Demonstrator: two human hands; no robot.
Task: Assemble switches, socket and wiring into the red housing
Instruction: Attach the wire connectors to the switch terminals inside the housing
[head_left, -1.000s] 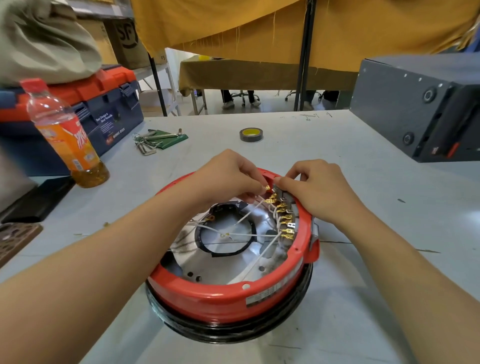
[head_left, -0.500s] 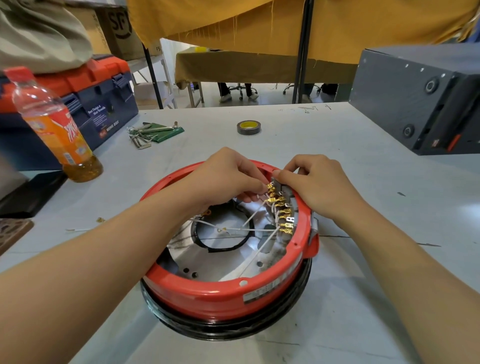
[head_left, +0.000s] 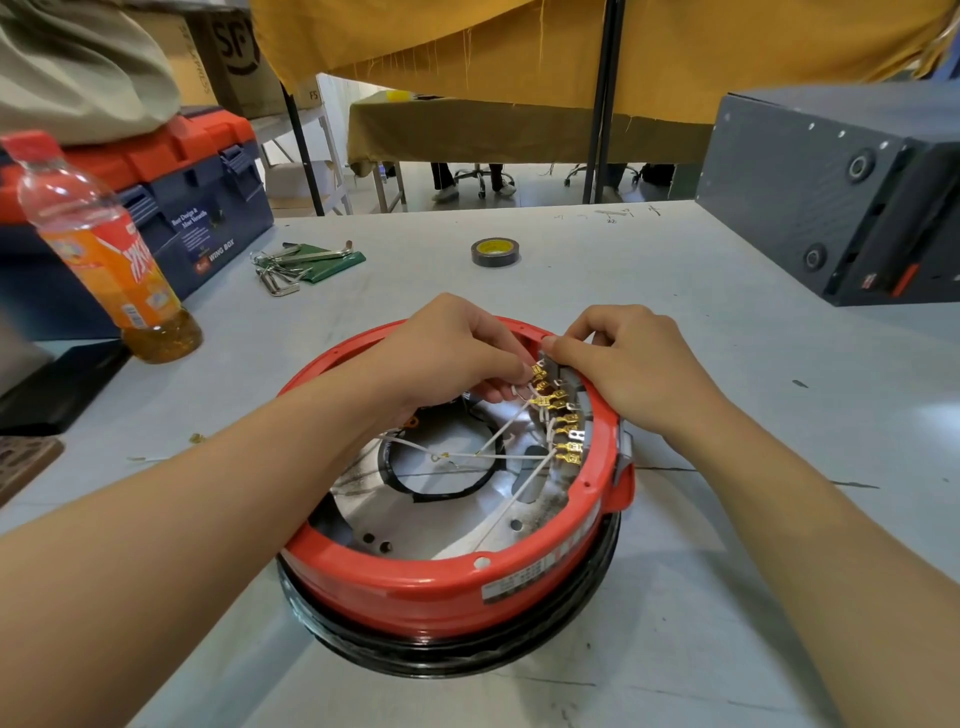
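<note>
The round red housing (head_left: 415, 587) lies open side up on the grey table, on a black ring. Along its inner right wall runs a row of brass terminals (head_left: 563, 415) on grey switch bodies, with white wires (head_left: 514, 439) leading across the metal floor. My left hand (head_left: 447, 353) reaches in from the left and pinches a brass connector at the top of the row. My right hand (head_left: 623, 364) grips the rim and the top grey switch from the right, thumb pressed beside that connector. The fingertips of both hands almost meet.
An orange drink bottle (head_left: 109, 260) stands at the left before a blue and orange toolbox (head_left: 208, 208). Hex keys on a green pouch (head_left: 306, 260) and a roll of tape (head_left: 495, 251) lie behind the housing. A dark grey box (head_left: 831, 192) sits at the right.
Both hands stay at the top of the terminal row, with only small finger shifts. The camera has dipped a little, so the scene sits slightly higher in view.
</note>
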